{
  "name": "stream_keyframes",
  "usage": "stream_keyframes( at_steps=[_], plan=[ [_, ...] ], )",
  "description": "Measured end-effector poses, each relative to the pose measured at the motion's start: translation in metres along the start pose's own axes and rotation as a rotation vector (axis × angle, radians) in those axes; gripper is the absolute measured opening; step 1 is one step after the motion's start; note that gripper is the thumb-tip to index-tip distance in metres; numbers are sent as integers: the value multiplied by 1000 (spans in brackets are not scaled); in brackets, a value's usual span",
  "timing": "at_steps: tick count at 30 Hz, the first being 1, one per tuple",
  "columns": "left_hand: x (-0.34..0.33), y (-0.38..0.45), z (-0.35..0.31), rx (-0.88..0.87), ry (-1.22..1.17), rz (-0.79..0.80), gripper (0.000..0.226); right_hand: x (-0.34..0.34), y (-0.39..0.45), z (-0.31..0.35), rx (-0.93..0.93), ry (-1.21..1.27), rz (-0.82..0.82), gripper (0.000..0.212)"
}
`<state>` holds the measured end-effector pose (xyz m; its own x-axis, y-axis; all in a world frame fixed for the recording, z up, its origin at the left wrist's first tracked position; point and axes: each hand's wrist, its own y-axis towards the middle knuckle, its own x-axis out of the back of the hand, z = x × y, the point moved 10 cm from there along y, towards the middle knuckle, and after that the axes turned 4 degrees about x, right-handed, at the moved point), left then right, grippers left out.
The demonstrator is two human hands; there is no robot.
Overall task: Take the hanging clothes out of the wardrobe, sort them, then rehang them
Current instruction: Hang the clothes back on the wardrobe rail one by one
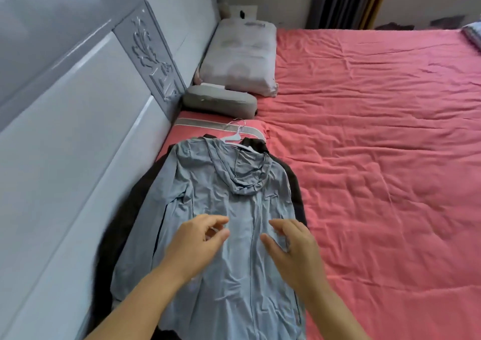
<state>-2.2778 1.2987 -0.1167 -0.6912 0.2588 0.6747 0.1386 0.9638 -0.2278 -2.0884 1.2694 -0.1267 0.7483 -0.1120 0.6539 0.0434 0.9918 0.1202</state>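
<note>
The grey hoodie point(226, 209) is lying flat on the pink bed point(377, 144), on top of a dark garment point(122, 225) whose edges are showing at both sides. It is close to the headboard point(78, 120), and a white hanger point(234, 135) is sticking out at its neck.

The left hand point(197, 243) is hovering just above the cloth, fingers loosely bent and holding nothing. The right hand point(291, 246) is beside it, also relaxed; its fingertips seem to be touching the fabric near the zip line, but I cannot tell if they are pinching it.

I think the person is smoothing or sorting this piece. To do it well, both palms should be pressing flat and moving outward from the middle, because the cloth is thin and very wrinkled. The hanger should be staying inside the shoulders, so it is better to lift by the hook and not to pull the hem.
</note>
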Motion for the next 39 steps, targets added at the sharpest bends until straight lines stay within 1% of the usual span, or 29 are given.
stream_keyframes(
  at_steps=[3, 6, 8, 11, 13, 15, 17, 19, 22, 23, 24, 25, 27, 28, 29, 30, 32, 34, 36, 39],
  plan=[
    [-13, 40, 9, 72, -2, -16, 24, -21, 50, -48, -41, -22, 74, 42],
    [-28, 76, 26, 142, -8, -24, 28, -52, 99, -95, -113, -53, 172, 49],
    [-40, 101, 36, 187, 0, -22, 32, -76, 136, -123, -151, -73, 228, 49],
    [-51, 134, 48, 223, 9, -34, 34, -105, 186, -150, -175, -98, 265, 42],
    [-56, 153, 56, 239, 2, -37, 33, -118, 217, -159, -159, -109, 244, 42],
    [-58, 165, 65, 257, -10, -38, 30, -129, 241, -166, -131, -170, 230, 52],
    [-58, 171, 75, 287, -21, -38, 28, -147, 256, -182, -152, -267, 300, 74],
    [-55, 173, 85, 316, -31, -50, 27, -162, 262, -193, -175, -342, 371, 90],
    [-47, 174, 93, 330, -10, -67, 28, -168, 272, -197, -193, -355, 325, 102],
    [-45, 173, 93, 332, -2, -65, 28, -167, 272, -197, -205, -336, 309, 100],
    [-42, 172, 93, 335, 0, -68, 28, -166, 273, -194, -210, -313, 298, 92],
    [-41, 172, 93, 332, -5, -72, 28, -165, 272, -193, -201, -291, 293, 75],
    [-35, 172, 91, 318, -6, -97, 30, -153, 266, -180, -183, -233, 248, 32],
    [-30, 172, 87, 301, 7, -120, 30, -143, 259, -172, -184, -205, 217, 28],
    [-24, 172, 80, 278, 25, -154, 31, -132, 251, -163, -187, -178, 183, 33],
    [-15, 170, 71, 250, 44, -204, 34, -118, 242, -154, -202, -132, 146, 36],
    [2, 167, 50, 180, 72, -292, 45, -95, 219, -138, -246, -3, 114, 36],
    [13, 164, 26, 96, 127, -332, 57, -75, 194, -128, -274, 113, 94, 30],
    [25, 160, 1, -14, 195, -365, 65, -48, 169, -115, -273, 193, 43, 18],
    [39, 146, -30, -142, 378, -414, 76, -8, 131, -90, -240, 318, -21, 15]
  ],
)
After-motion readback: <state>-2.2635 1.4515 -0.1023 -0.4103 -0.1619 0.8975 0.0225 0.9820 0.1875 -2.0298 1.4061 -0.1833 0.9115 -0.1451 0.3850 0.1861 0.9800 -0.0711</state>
